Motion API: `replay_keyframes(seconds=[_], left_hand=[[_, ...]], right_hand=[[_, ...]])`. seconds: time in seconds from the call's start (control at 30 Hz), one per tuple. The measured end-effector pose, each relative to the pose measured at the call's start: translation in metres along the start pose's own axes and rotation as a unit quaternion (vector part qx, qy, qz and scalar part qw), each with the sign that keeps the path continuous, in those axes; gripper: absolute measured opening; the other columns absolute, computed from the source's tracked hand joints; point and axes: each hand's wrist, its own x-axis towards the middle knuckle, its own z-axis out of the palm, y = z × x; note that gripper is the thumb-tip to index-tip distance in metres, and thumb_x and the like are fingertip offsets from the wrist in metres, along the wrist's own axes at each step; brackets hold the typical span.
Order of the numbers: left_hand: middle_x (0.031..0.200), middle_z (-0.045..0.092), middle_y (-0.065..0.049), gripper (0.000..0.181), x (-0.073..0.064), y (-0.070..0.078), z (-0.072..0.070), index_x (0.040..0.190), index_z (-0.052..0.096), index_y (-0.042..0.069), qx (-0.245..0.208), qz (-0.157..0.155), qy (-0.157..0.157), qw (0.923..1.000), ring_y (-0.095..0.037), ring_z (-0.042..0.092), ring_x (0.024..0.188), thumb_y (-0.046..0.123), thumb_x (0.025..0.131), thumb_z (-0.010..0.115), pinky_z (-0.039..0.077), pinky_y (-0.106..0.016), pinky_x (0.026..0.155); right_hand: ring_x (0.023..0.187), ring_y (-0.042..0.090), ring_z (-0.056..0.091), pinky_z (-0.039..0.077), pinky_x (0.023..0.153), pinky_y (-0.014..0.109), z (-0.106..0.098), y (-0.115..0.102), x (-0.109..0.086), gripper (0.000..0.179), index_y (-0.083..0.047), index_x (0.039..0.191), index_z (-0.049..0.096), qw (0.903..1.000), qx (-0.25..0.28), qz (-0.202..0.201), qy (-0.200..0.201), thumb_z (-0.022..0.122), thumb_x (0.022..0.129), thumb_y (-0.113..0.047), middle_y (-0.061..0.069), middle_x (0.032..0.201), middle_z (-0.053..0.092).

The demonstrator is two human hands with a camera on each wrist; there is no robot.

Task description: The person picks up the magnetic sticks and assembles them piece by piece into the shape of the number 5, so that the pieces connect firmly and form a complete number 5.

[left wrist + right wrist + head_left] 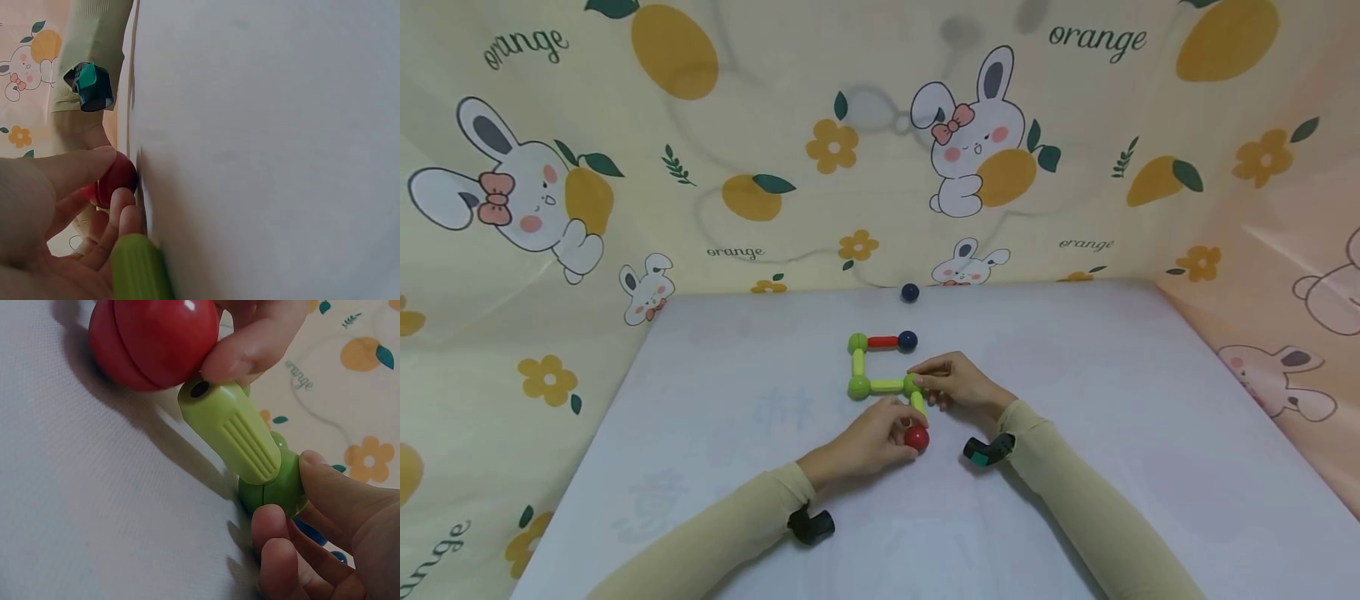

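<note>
Near the middle of the table, my left hand (867,438) pinches a red ball (917,439) between thumb and fingers. My right hand (962,386) pinches a green ball (284,484) from which a yellow-green rod (234,431) sticks out toward the red ball. The rod's near end, with a dark round spot, shows uncovered right beside the red ball in the right wrist view. From that green ball, another yellow-green rod (887,387) leads left to a green corner ball (858,387). A further rod (858,362) runs back to another green ball (857,342).
A red rod (882,342) joins the far green ball to a dark blue ball (907,341). Behind it, a separate dark blue ball (910,292) lies at the back edge of the white table (737,333). A cloth printed with rabbits and oranges (865,200) hangs behind.
</note>
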Motion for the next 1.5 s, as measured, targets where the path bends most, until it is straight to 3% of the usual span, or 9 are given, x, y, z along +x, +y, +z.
replay_keyframes(seconds=[0.43,0.77,1.0,1.27,1.5], left_hand=[[0.109,0.060,-0.004,0.032,0.004,0.003,-0.004,0.120,0.067,0.013,-0.014,0.010,-0.005,0.9998,-0.005,0.056,0.076,0.011,0.090,0.076,0.050,-0.018,0.071],[0.109,0.065,0.000,0.022,-0.004,0.001,-0.021,0.122,0.066,0.014,-0.060,0.015,-0.015,0.9980,-0.010,0.062,0.090,0.023,0.103,0.060,0.053,-0.023,0.079],[0.106,0.067,-0.002,0.025,-0.012,-0.004,-0.032,0.125,0.066,0.009,-0.065,0.016,-0.012,0.9977,-0.013,0.063,0.092,0.020,0.103,0.059,0.053,-0.024,0.082],[0.111,0.067,-0.002,0.027,-0.031,-0.020,-0.044,0.126,0.065,0.008,-0.059,0.007,-0.008,0.9982,-0.015,0.063,0.101,0.021,0.104,0.058,0.053,-0.031,0.089],[0.123,0.066,-0.006,0.031,-0.043,-0.032,-0.055,0.131,0.063,0.011,-0.040,0.003,-0.034,0.9986,-0.019,0.062,0.110,0.023,0.103,0.058,0.052,-0.034,0.094]], right_hand=[[0.062,0.010,0.057,0.049,0.055,0.019,-0.002,0.001,0.000,0.035,0.003,0.130,0.064,1.0000,0.002,0.002,-0.002,0.062,0.101,-0.017,-0.001,0.076,0.067],[0.063,0.010,0.059,0.050,0.054,0.020,-0.003,0.008,-0.002,0.037,0.004,0.130,0.064,0.9999,0.010,0.004,-0.002,0.063,0.101,-0.019,0.003,0.078,0.069],[0.065,0.010,0.060,0.051,0.056,0.021,-0.001,0.009,0.001,0.038,0.002,0.131,0.064,0.9998,0.013,0.013,-0.001,0.064,0.100,-0.020,0.001,0.084,0.071],[0.064,0.010,0.059,0.051,0.055,0.021,0.003,0.010,0.003,0.037,0.001,0.131,0.065,0.9997,0.015,0.019,0.001,0.064,0.100,-0.019,-0.001,0.085,0.072],[0.064,0.011,0.059,0.051,0.056,0.021,0.000,0.006,0.005,0.036,-0.003,0.132,0.065,0.9993,0.018,0.034,0.004,0.064,0.100,-0.020,0.000,0.083,0.071]])
